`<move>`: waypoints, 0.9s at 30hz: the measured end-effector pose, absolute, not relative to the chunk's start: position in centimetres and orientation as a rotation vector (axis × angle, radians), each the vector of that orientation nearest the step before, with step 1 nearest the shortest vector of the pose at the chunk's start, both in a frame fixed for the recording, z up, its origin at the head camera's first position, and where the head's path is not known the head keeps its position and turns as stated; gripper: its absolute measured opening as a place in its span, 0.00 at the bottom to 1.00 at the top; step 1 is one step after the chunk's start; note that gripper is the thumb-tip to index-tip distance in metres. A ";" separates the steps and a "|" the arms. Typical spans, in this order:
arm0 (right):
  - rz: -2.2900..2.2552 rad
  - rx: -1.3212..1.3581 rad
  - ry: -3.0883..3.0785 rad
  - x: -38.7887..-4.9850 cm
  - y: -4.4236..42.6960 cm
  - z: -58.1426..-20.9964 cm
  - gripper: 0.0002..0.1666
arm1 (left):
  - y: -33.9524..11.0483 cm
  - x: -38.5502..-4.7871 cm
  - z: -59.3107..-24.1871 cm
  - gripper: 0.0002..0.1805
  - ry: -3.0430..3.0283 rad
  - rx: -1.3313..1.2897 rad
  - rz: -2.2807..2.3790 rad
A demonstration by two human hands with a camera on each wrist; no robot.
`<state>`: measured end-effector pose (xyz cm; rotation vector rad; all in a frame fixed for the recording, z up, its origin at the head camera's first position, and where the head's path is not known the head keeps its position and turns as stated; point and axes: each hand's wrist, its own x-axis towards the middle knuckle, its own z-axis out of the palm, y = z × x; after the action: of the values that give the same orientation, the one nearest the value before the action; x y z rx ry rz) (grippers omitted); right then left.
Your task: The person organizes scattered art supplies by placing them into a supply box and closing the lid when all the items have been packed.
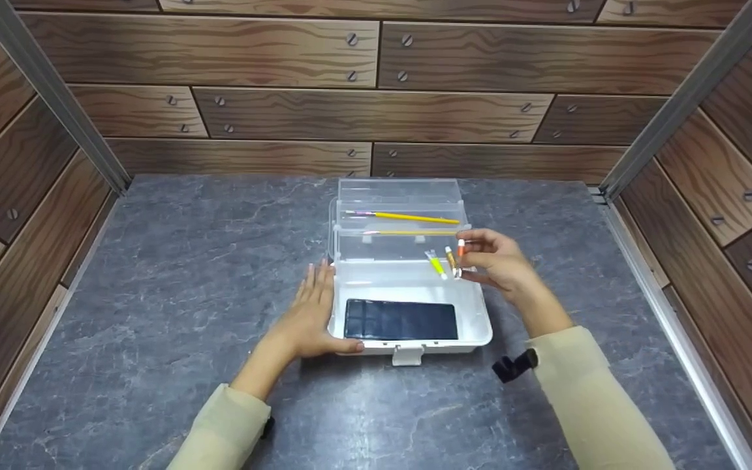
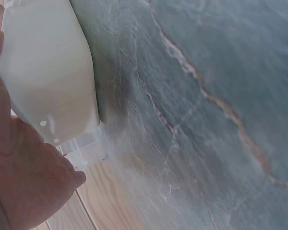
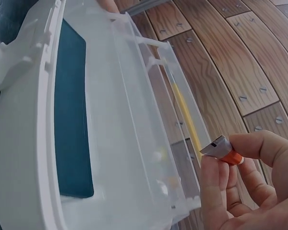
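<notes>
A white plastic box (image 1: 480,326) with clear fold-out trays (image 1: 382,248) stands open on the table. My right hand (image 1: 503,264) pinches a small orange paint tube (image 3: 233,156) with a silver end between thumb and fingers, above the tray's right end. A yellow tube (image 1: 437,264) and a brownish tube (image 1: 450,257) lie by that hand. My left hand (image 1: 311,320) rests along the box's left side with straight fingers, its thumb at the front rim. In the left wrist view, this hand (image 2: 33,172) touches the box wall (image 2: 48,72).
Inside the box's base lies a dark flat rectangle (image 1: 401,320). A yellow paintbrush (image 1: 415,217) is in the upper tray. A white latch (image 1: 407,356) hangs at the front. Wood-patterned panels (image 1: 284,52) surround the grey marbled table (image 1: 187,261).
</notes>
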<state>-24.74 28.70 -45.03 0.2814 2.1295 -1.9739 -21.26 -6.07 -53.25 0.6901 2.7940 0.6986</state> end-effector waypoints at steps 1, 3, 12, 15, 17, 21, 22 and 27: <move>-1.978 0.275 2.124 -24.8 28.4 -44.9 0.32 | -6.1 -21.3 -53.2 0.84 2.794 0.691 0.700; -1.974 0.256 2.124 -24.9 27.8 -44.8 0.31 | -6.1 -21.3 -53.2 0.84 2.794 0.692 0.701; -1.920 0.274 2.156 -25.7 26.0 -44.9 0.31 | -6.1 -21.1 -53.1 0.84 2.791 0.690 0.701; -1.911 0.267 2.151 -25.9 25.6 -45.1 0.31 | -6.1 -21.1 -53.1 0.84 2.793 0.689 0.691; -1.912 0.259 2.152 -26.0 25.4 -45.2 0.30 | -6.0 -21.1 -53.1 0.84 2.797 0.691 0.691; -1.902 0.233 2.164 -26.2 24.9 -45.5 0.32 | -6.0 -21.2 -53.1 0.84 2.803 0.696 0.702; -1.898 0.228 2.170 -26.3 24.8 -45.6 0.33 | -6.0 -21.2 -53.1 0.84 2.804 0.697 0.700; -1.879 0.218 2.202 -26.6 24.4 -45.9 0.33 | -6.1 -21.3 -53.2 0.84 2.799 0.698 0.692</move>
<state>-26.64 24.42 -45.95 0.2183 2.2022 -1.8787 -21.30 -6.10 -53.24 0.6975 2.7988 0.6918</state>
